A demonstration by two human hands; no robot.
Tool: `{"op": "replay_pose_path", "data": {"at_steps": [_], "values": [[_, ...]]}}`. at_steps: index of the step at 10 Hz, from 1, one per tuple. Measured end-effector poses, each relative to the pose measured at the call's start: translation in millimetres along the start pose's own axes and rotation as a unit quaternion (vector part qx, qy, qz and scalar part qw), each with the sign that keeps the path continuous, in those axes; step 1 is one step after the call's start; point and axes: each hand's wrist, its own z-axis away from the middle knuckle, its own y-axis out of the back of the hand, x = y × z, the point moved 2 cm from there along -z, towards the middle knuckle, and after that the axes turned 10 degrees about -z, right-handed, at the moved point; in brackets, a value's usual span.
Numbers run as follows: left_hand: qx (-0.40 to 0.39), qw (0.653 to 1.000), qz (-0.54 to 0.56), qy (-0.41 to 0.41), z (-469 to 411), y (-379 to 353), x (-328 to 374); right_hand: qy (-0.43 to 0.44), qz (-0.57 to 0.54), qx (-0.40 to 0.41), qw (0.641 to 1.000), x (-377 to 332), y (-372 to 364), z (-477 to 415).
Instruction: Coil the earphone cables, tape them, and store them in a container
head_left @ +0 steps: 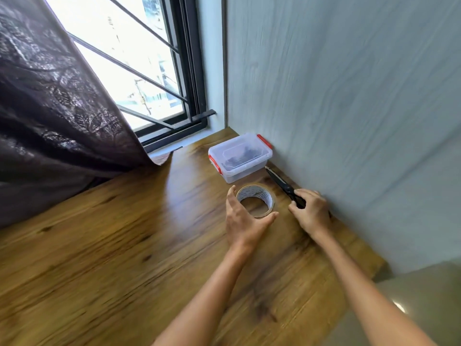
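A roll of brown packing tape lies flat on the wooden table. My left hand spans it, thumb on its left side and fingertips on its near right edge. My right hand is closed over the handles of black scissors, which lie along the wall with the blades pointing away from me. Just beyond the tape stands a clear plastic container with red clips and its lid on. Dark shapes show through it, too blurred to identify. No loose earphone cable is in sight.
A grey wall runs along the table's right edge, close behind the scissors. A window with black bars sits at the far end, and a dark patterned curtain hangs over the table's left side. The table's near right corner drops off to the floor.
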Motion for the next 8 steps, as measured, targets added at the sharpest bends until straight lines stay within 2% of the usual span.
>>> {"op": "replay_pose_path", "data": {"at_steps": [6,8], "values": [[-0.021,0.999,-0.043,0.019,-8.3,-23.2,19.5,-0.039,0.009,-0.013,0.999,7.0,-8.5,-6.1],[-0.046,0.996,-0.072,-0.003,-6.7,-17.2,15.4,-0.023,-0.021,0.041,0.999,0.8,-2.6,-3.2]]}}
